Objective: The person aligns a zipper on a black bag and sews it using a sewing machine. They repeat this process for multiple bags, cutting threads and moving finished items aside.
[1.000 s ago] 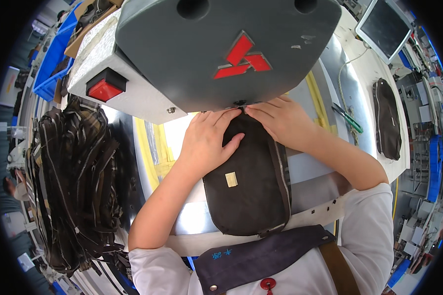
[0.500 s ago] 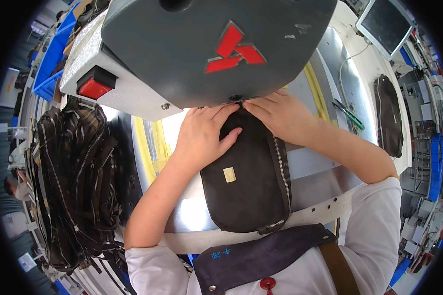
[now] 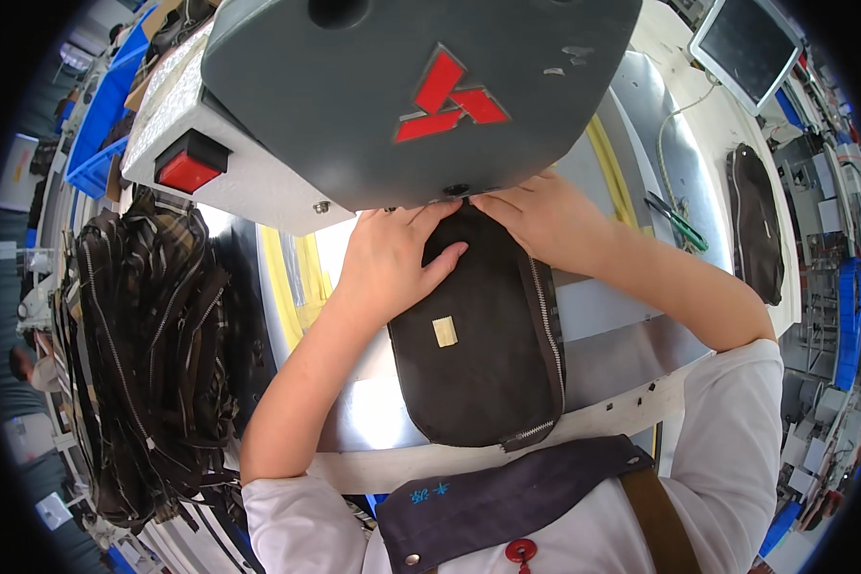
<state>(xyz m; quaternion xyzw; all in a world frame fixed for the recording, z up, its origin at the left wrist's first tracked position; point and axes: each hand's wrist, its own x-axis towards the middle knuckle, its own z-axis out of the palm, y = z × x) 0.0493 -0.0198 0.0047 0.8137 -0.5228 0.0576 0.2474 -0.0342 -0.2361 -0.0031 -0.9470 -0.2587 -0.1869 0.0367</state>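
Note:
A dark brown zippered pouch piece (image 3: 478,373) lies lengthwise in front of me, its far end at the lower edge of a grey machine head (image 3: 354,115). It bears a small pale yellow patch (image 3: 445,331), and a metal zipper (image 3: 549,335) follows its right side. My left hand (image 3: 392,253) rests on the pouch's far left part, fingers stretched forward and thumb apart. My right hand (image 3: 550,225) lies flat at the far right edge, fingers extended; its thumb does not show clearly. Some fingertips and whatever is beneath the machine head are hidden.
Several dark zippered pieces with plaid lining (image 3: 153,354) are heaped at left. Another dark zippered piece (image 3: 756,225) lies at right, near green-handled snips (image 3: 684,230) and a screen (image 3: 748,53). A red switch (image 3: 191,163) sits on the machine's white housing. Yellow tape strips (image 3: 610,172) mark the worktop.
The pouch has slid slightly away from me, toward the machine head. Both hands keep nearly the same pose on it.

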